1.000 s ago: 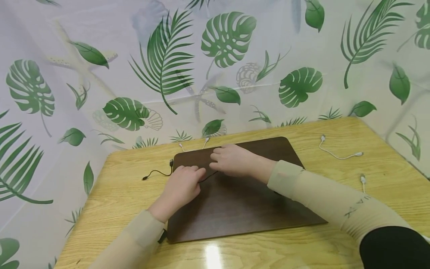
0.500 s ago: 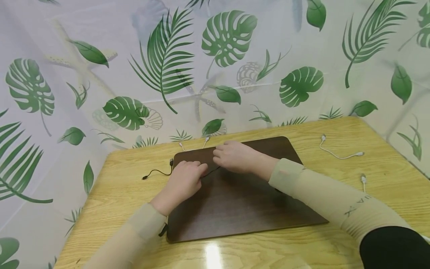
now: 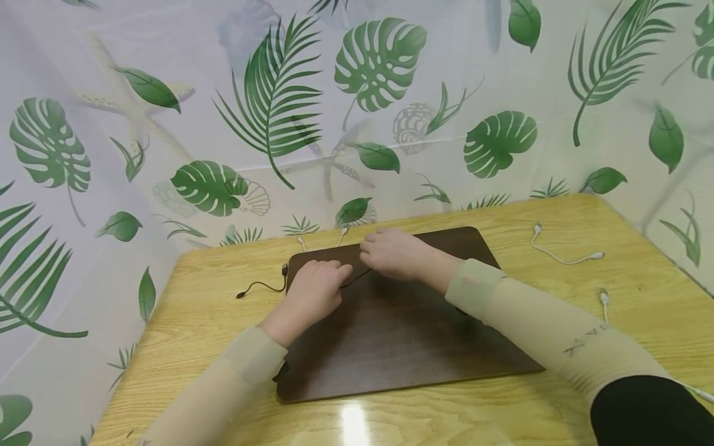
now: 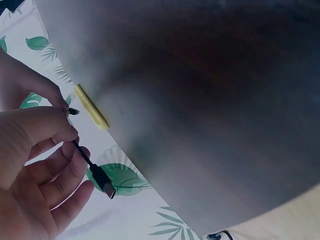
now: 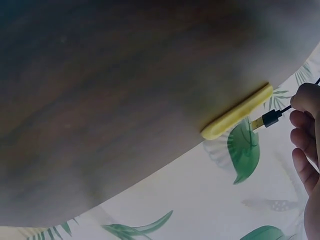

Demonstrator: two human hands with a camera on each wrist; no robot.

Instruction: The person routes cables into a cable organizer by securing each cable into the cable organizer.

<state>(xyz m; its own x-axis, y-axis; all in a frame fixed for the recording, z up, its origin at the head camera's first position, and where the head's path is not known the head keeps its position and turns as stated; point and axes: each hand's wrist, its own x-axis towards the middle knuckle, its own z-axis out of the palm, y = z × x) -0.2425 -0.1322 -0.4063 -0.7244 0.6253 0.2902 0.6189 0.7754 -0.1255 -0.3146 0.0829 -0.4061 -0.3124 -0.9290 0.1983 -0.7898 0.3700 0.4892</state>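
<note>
In the head view, a short black USB cable (image 3: 357, 278) stretches between my two hands over a dark brown board (image 3: 401, 347). My left hand (image 3: 315, 291) pinches it by thumb and fingers; the left wrist view shows a black plug (image 4: 104, 181) sticking out below that grip. My right hand (image 3: 397, 254) holds the cable's other end, where a USB-A plug (image 5: 267, 120) pokes out past the thumb in the right wrist view. Both wrist views show a yellow strip (image 4: 91, 107) at the board's edge, close by the plugs.
Another black cable (image 3: 259, 284) lies left of the board on the wooden table (image 3: 184, 347). White cables lie behind the board and at right, one white cable (image 3: 563, 255) near the back. Small black parts peek out under both forearms. A leaf-print cloth (image 3: 424, 124) hangs behind.
Both hands have shifted a little to the right and farther from me, with the black cable still held between them. The board and the loose cables lie where they were.
</note>
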